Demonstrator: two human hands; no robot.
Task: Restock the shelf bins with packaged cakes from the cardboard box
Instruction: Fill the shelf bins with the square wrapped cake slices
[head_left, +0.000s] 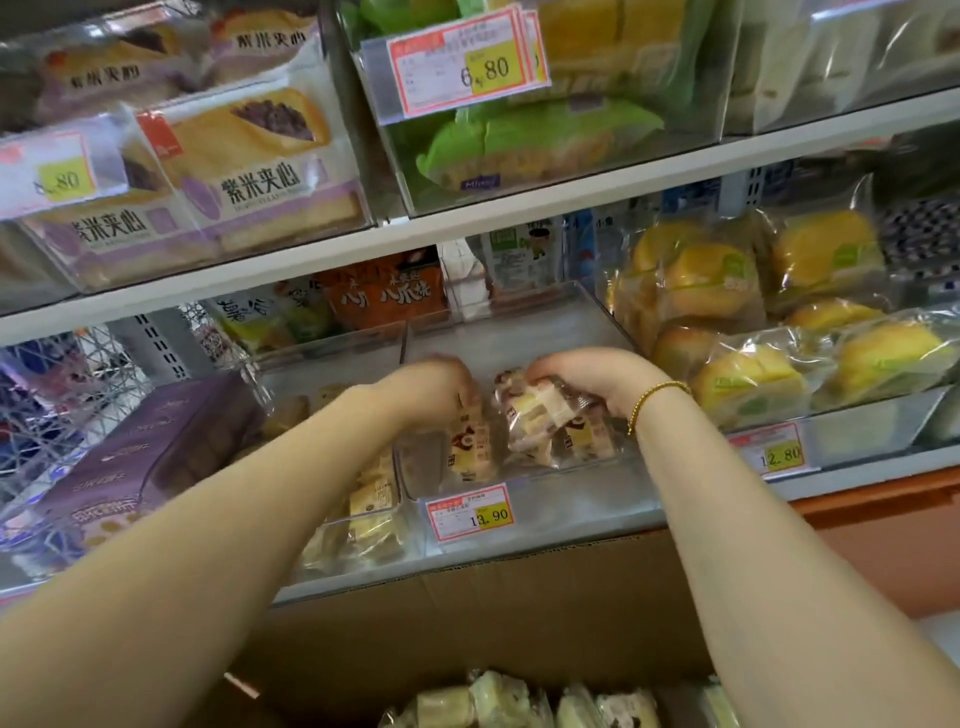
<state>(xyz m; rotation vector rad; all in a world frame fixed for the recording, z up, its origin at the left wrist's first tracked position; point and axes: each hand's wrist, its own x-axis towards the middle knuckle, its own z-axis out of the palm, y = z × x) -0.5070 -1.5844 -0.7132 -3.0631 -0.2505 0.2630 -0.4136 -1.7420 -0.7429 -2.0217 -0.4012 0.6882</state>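
Observation:
Both of my arms reach into a clear plastic shelf bin (545, 332) on the lower shelf, behind a 13.90 price tag (470, 512). My left hand (436, 384) grips a packaged cake (470, 447) standing upright at the bin's left side. My right hand (592, 376), with a gold bracelet on the wrist, grips another clear-wrapped cake pack (540, 415) beside it. The back half of the bin is bare. Below, the open cardboard box (467, 623) holds several more wrapped cakes (498, 701) at the bottom edge of the view.
The bin to the left holds small yellow-wrapped cakes (371, 504) and a purple box (150, 457) lies further left. Yellow-green rolls (753, 379) fill the right bin. The upper shelf carries purple-rice cakes (249, 171) and green packs (540, 140).

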